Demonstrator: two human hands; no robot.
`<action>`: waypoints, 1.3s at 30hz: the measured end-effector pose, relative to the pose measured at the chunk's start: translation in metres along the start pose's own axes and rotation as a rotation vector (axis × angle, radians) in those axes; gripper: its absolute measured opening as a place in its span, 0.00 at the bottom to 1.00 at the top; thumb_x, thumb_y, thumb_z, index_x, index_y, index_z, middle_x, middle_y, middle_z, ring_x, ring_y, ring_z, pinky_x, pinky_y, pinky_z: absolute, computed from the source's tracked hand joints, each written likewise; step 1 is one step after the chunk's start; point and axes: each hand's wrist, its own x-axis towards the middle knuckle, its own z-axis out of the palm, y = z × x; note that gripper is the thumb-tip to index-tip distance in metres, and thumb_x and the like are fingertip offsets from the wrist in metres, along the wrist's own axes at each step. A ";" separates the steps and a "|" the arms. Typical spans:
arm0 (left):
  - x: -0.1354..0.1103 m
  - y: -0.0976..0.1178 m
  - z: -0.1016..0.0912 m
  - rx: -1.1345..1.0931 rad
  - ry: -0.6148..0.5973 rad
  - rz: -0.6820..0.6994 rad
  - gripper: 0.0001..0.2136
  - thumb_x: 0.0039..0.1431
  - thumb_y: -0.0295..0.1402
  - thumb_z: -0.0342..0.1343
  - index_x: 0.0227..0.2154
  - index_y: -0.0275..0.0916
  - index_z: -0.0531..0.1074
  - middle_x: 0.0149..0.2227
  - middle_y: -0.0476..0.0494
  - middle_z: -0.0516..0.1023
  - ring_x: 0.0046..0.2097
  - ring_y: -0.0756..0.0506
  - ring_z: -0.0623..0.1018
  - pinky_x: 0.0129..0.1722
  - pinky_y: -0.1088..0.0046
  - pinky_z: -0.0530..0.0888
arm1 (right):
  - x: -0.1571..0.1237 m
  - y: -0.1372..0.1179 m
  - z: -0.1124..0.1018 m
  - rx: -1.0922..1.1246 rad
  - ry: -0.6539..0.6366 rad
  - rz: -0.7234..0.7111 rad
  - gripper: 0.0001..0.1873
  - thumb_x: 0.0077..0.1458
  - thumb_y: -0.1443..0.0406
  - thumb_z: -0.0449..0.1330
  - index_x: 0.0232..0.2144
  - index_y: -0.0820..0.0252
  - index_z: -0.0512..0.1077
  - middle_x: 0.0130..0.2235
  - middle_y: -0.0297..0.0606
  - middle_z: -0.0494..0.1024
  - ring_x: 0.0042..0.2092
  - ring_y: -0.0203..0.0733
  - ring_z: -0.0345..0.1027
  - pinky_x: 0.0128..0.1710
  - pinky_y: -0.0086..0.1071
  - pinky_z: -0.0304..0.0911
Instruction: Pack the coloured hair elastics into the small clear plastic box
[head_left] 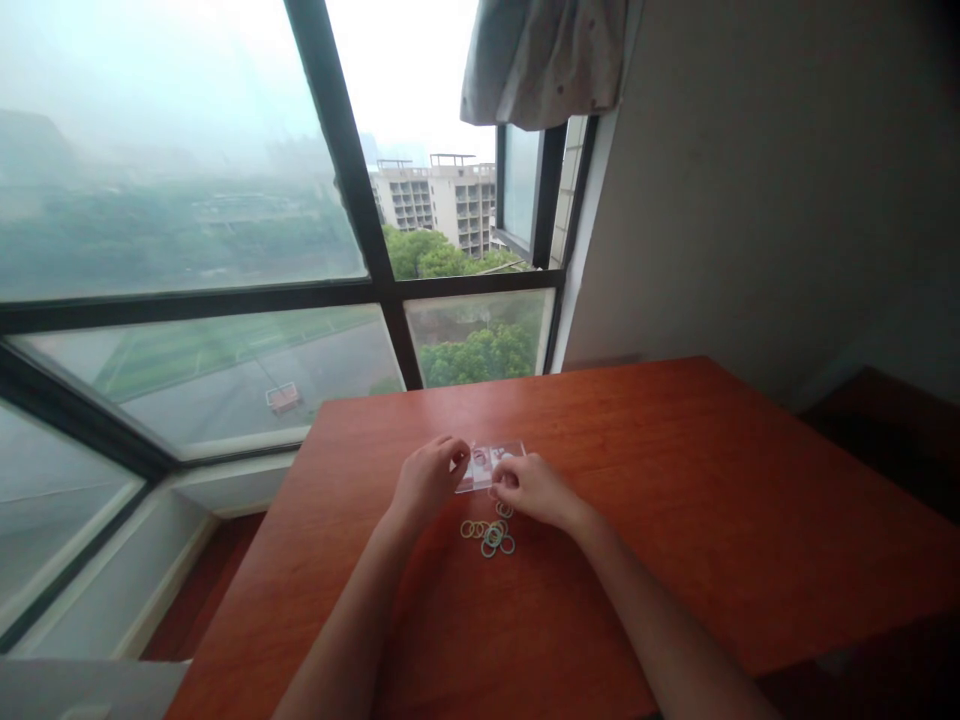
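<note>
A small clear plastic packet (486,464) with pink and white print lies on the reddish wooden table (675,480). My left hand (430,477) has its fingers curled on the packet's left edge. My right hand (529,487) pinches the packet's right side, fingers closed. Just in front of the packet, between my wrists, lies a loose pile of several small thin rings (489,535) in pale yellow, orange and green. Nobody else's hands are in view.
The table stands against a large window (225,250) with dark frames, far above a street and buildings. A grey wall (765,200) rises to the right, and a curtain (547,55) hangs at the top. The table's left edge drops to a low sill and floor.
</note>
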 end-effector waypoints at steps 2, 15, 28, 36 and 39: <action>-0.006 -0.005 -0.007 -0.054 -0.028 0.034 0.07 0.58 0.30 0.51 0.33 0.39 0.75 0.35 0.45 0.78 0.35 0.49 0.74 0.35 0.76 0.65 | 0.003 0.001 -0.001 0.002 0.081 0.030 0.06 0.51 0.66 0.60 0.30 0.58 0.78 0.25 0.33 0.76 0.27 0.34 0.66 0.27 0.25 0.53; -0.027 -0.010 -0.022 -0.042 -0.303 0.058 0.08 0.52 0.28 0.50 0.28 0.38 0.75 0.27 0.47 0.78 0.26 0.51 0.70 0.26 0.78 0.59 | 0.051 -0.007 0.003 -0.189 0.137 0.138 0.07 0.51 0.63 0.61 0.33 0.56 0.78 0.33 0.37 0.81 0.34 0.39 0.72 0.31 0.27 0.56; -0.031 0.004 -0.017 0.039 -0.315 0.060 0.09 0.53 0.27 0.50 0.29 0.42 0.76 0.30 0.46 0.79 0.28 0.49 0.73 0.28 0.76 0.61 | 0.027 0.004 -0.010 -0.039 0.163 0.011 0.06 0.51 0.66 0.60 0.30 0.59 0.78 0.26 0.34 0.77 0.29 0.35 0.67 0.28 0.26 0.54; -0.036 0.016 -0.024 0.052 -0.430 0.055 0.06 0.51 0.29 0.56 0.31 0.42 0.76 0.31 0.47 0.80 0.30 0.48 0.74 0.28 0.76 0.62 | -0.004 0.003 -0.016 0.096 -0.090 -0.102 0.06 0.51 0.68 0.59 0.30 0.61 0.77 0.23 0.30 0.74 0.26 0.32 0.64 0.25 0.23 0.53; -0.038 0.016 -0.021 0.062 -0.442 0.072 0.05 0.50 0.32 0.57 0.31 0.42 0.75 0.30 0.48 0.79 0.30 0.48 0.75 0.28 0.76 0.63 | -0.011 0.003 -0.017 0.095 -0.203 -0.100 0.06 0.50 0.68 0.60 0.30 0.61 0.77 0.26 0.31 0.76 0.27 0.32 0.65 0.26 0.23 0.54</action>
